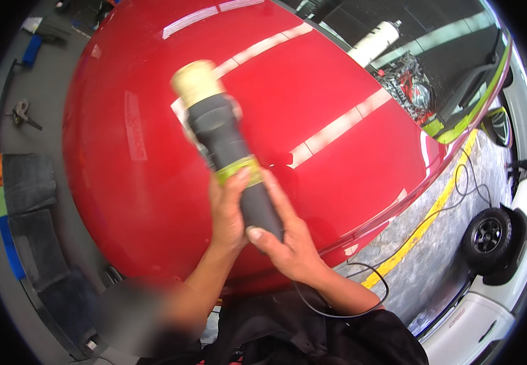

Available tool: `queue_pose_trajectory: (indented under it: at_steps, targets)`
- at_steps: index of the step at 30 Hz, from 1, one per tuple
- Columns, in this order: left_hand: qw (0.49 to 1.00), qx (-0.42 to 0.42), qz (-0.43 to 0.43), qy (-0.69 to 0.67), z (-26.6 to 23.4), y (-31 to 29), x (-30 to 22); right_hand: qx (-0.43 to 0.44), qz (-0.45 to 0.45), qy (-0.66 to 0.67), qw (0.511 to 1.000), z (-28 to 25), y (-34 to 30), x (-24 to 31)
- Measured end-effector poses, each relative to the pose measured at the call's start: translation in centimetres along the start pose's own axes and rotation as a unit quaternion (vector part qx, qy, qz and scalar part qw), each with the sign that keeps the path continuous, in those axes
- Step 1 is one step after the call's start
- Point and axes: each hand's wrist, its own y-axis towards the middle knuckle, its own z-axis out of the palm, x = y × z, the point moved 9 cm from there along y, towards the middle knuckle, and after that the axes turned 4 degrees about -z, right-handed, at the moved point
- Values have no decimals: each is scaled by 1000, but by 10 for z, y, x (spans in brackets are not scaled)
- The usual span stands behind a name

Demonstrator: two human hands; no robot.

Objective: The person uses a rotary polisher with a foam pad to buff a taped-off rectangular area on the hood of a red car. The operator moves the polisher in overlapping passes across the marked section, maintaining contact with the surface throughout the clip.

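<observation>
With both hands I hold a corded polisher (221, 131) over a glossy red car hood (154, 207). Its body is black with a yellow-green band, and a pale yellow pad (196, 79) sits at the far end, slightly blurred. My left hand (229, 210) is closed around the body at the band. My right hand (284, 234) grips the rear part of the handle, thumb on top. Whether the pad touches the paint, I cannot tell. The black cord (321, 314) loops past my right forearm.
A white bottle (374, 42) lies by the windshield (440, 67). The cord runs across the floor near a yellow line (421, 228). To the right stands a white vehicle with a black wheel (487, 235). Dark cloths (35, 234) line the left side, near a small metal tool (23, 114).
</observation>
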Motion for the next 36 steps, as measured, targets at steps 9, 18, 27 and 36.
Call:
queue_pose_trajectory:
  at_steps: [9,18,27,36]
  targets:
    - [994,100,-32,6,14,8,5,-97,13,44,994,8,-14,-15]
    - [999,-11,-22,-49,-79,-28,1,70,-46,-62,995,65,-15,-11]
    - [998,-5,-47,-49,-109,-31,7,90,22,-12,996,86,-20,-18]
    - [998,-29,-13,-45,-104,-30,12,83,23,-23,996,68,-19,-22]
